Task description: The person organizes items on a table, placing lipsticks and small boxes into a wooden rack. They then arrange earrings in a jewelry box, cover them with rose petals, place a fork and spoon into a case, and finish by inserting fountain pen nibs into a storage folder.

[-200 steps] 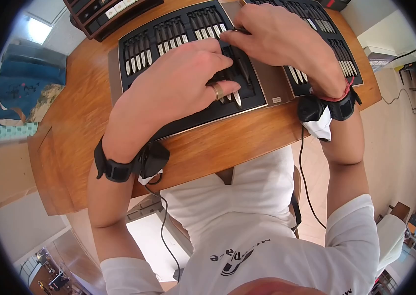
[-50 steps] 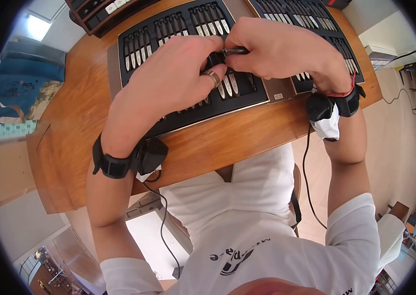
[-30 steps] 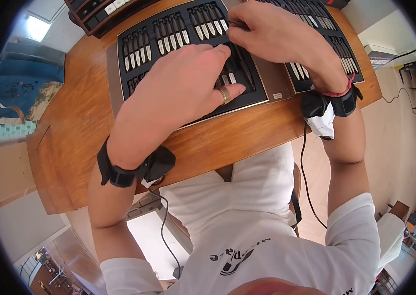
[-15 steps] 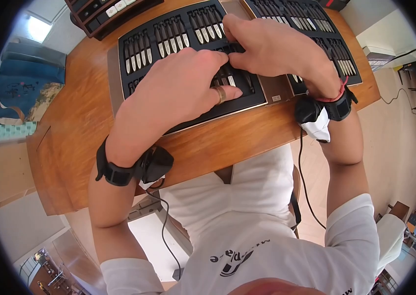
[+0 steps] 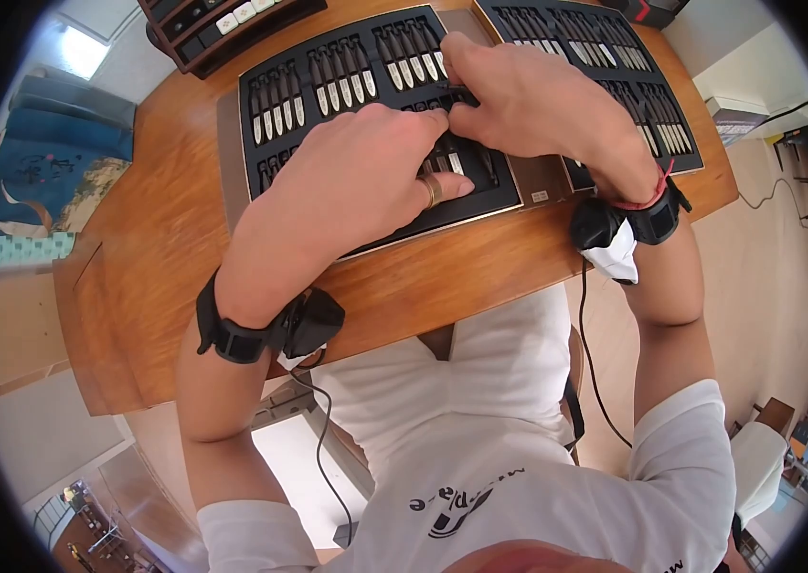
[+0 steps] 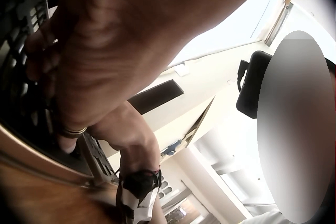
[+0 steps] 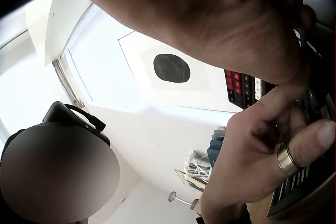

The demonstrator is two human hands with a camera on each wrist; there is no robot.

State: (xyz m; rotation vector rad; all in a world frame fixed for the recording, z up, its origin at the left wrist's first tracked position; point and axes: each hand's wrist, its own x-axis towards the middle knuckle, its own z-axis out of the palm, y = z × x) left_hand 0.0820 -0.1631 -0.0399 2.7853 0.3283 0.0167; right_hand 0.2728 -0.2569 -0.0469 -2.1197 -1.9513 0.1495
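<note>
In the head view a black tray (image 5: 394, 224) holds rows of slim dark pieces with pale, pointed ends. The left hand (image 5: 342, 186) lies over its front part, thumb spread over the tray and index fingertip beside the right hand's thumb. Between thumb and index finger the right hand (image 5: 547, 105) pinches a slim dark piece (image 5: 457, 93) above the tray's middle. The left wrist view has the left hand (image 6: 105, 61) over the tray, its lower fingers in shadow. A gold ring (image 7: 286, 161) on the left hand appears in the right wrist view, where the right fingertips are hidden.
A second tray (image 5: 681, 159) of similar pieces stands at the right on the wooden table (image 5: 175, 229). A dark wooden rack (image 5: 202, 50) with white tiles is at the back left. Blue bags (image 5: 65, 158) lie left of the table. Cables hang from both wrists.
Since about a second ago the right hand has come down and nearer the front, towards the left fingertips. Earlier the left thumb was drawn closer to its fingers; now it is spread over the tray.
</note>
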